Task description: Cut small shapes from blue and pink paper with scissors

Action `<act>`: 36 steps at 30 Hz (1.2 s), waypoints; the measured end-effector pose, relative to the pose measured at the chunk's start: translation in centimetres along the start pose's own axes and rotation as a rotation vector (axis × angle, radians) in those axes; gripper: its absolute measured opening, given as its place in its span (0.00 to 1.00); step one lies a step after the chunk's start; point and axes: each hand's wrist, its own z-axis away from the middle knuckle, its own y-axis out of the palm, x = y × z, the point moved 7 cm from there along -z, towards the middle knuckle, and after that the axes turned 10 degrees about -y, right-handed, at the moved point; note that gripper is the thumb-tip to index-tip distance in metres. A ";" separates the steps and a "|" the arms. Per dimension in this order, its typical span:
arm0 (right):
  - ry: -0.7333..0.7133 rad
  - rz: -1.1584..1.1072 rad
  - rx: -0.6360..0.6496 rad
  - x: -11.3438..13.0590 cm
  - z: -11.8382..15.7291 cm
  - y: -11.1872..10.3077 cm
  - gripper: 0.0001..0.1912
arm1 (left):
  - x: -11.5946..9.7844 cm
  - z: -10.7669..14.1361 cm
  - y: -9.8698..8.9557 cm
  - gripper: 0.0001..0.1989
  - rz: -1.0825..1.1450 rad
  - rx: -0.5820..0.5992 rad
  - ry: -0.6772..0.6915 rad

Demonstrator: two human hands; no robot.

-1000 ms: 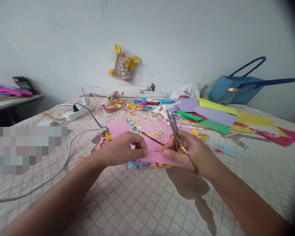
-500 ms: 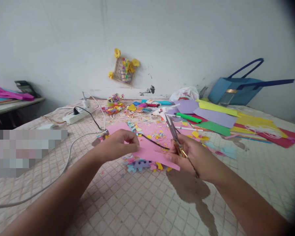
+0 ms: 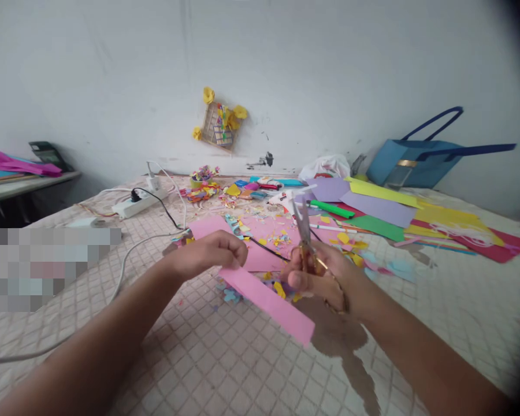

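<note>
A long strip of pink paper [image 3: 274, 305] hangs from my left hand [image 3: 211, 254], pinched between thumb and fingers at its upper left end. Its free end slants down to the right over the quilted cloth. My right hand [image 3: 325, 277] is closed round the gold handles of a pair of scissors [image 3: 304, 231], whose blades point upward and stand slightly apart. The blades are clear of the strip. Behind the hands lies a larger pink sheet [image 3: 260, 259] strewn with small paper scraps, and a black cord [image 3: 266, 249] crosses it.
White power strip [image 3: 139, 202] with plugs and cables at left. A glue gun [image 3: 282, 199], a green marker [image 3: 333, 209] and coloured paper sheets [image 3: 379, 208] lie toward the back right, before a blue bag [image 3: 416, 164]. A decorated frame [image 3: 221, 124] leans on the wall.
The pink strip's right end has come away from my right hand and swung down toward me. My right hand has turned the scissors more upright, with their blades parted.
</note>
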 end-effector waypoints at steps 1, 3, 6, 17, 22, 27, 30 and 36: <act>0.026 -0.045 0.037 0.0 0.2 1.0 0.15 | -0.2 -0.1 0.8 0.06 -0.044 0.035 -0.003; 0.064 -0.118 0.122 0.2 0.8 3.0 0.15 | -0.3 -0.2 1.8 0.05 -0.117 0.064 -0.022; 0.069 -0.145 0.154 0.6 1.3 4.3 0.15 | -0.4 -0.2 2.5 0.06 -0.143 0.074 -0.034; -0.227 -0.429 -0.657 0.6 1.3 -0.5 0.14 | -2.3 -0.1 5.8 0.15 -0.147 -0.251 0.126; -0.276 -0.487 -0.705 0.7 1.4 -1.0 0.12 | -2.6 0.0 6.1 0.09 -0.234 -0.362 0.109; -0.345 -0.453 -0.724 0.9 1.1 -2.1 0.11 | -1.8 0.7 3.1 0.11 -0.005 -0.537 0.170; -0.361 -0.544 -0.721 1.1 1.0 -2.1 0.10 | -1.5 1.0 2.2 0.11 0.059 -0.611 0.189; -0.388 -0.562 -0.744 1.3 1.0 -2.4 0.09 | -2.2 1.0 3.2 0.08 -0.085 -0.595 0.194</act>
